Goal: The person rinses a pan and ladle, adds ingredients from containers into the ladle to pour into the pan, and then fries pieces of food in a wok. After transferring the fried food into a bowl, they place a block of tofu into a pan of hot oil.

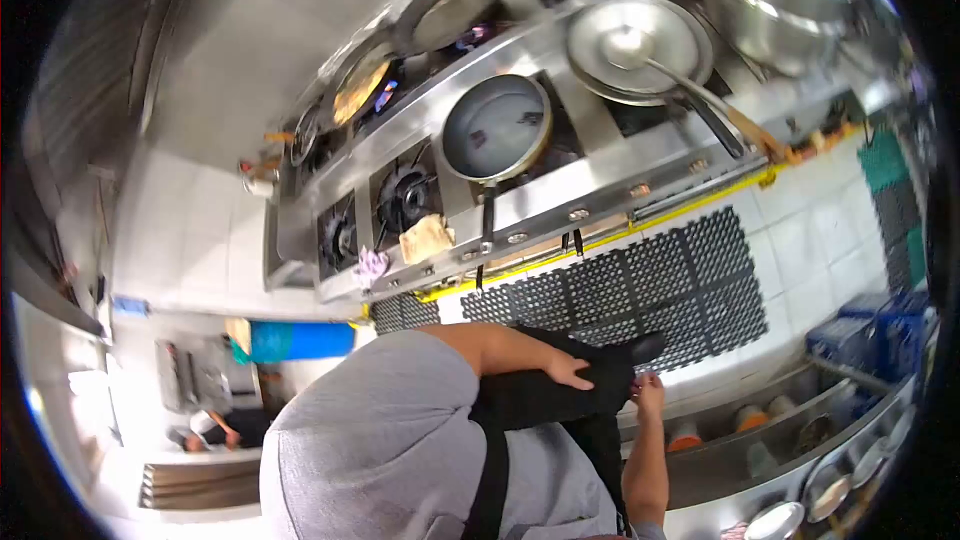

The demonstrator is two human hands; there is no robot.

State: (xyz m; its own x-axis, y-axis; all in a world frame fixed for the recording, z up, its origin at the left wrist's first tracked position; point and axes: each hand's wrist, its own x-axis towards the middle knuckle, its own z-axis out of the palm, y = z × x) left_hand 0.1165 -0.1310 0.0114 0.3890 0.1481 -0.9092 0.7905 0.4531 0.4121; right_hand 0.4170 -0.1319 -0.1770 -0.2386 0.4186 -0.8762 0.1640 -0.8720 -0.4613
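My left hand [568, 372] lies against black clothing [530, 395] in front of my body, palm down with its fingers slightly apart. It holds nothing that I can see. To its right, my right hand [648, 392] is closed beside the edge of the black clothing. Its fingers are pinched together; what is between them is too small to make out. A rounded dark shape [648, 348], possibly a shoe, shows just above this hand.
Ahead runs a stove [600, 190] with a dark frying pan [495, 128], a steel pan holding a ladle [640, 48] and a folded cloth [427, 239]. Flames burn under the back pans. Black mats [620, 285] cover the floor. Another person [215, 428] is at lower left.
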